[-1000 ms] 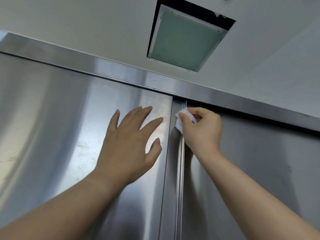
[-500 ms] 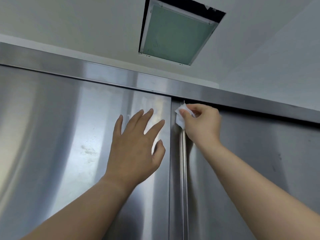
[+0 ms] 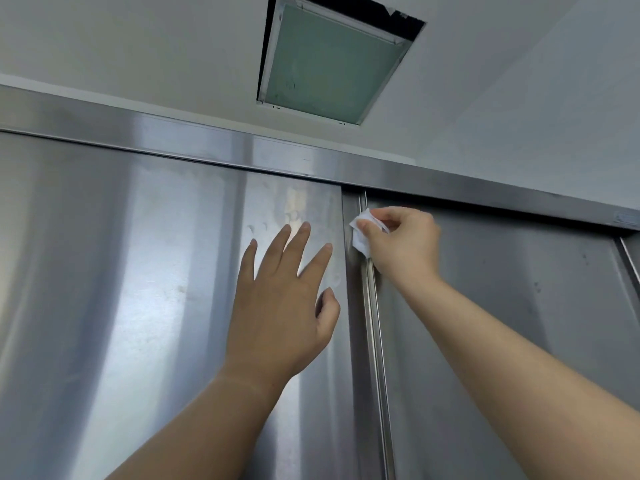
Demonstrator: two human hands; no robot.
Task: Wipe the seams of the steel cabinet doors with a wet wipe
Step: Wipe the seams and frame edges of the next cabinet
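Two brushed steel cabinet doors fill the view: the left door (image 3: 138,271) and the right door (image 3: 519,306). A vertical seam (image 3: 375,341) runs between them. My right hand (image 3: 401,247) pinches a small white wet wipe (image 3: 360,237) and presses it against the top of the seam, just under the steel top rail (image 3: 207,147). My left hand (image 3: 284,299) lies flat on the left door with its fingers spread, close beside the seam.
A white ceiling (image 3: 138,46) sits above the rail, with an open hatch and a tilted green panel (image 3: 329,60) in it. Another vertical seam (image 3: 628,258) shows at the far right edge. Smudges mark the left door above my left fingers.
The view has tilted up and shifted left. My right hand with the wipe has stayed at the top of the seam. My left hand remains flat on the left door.
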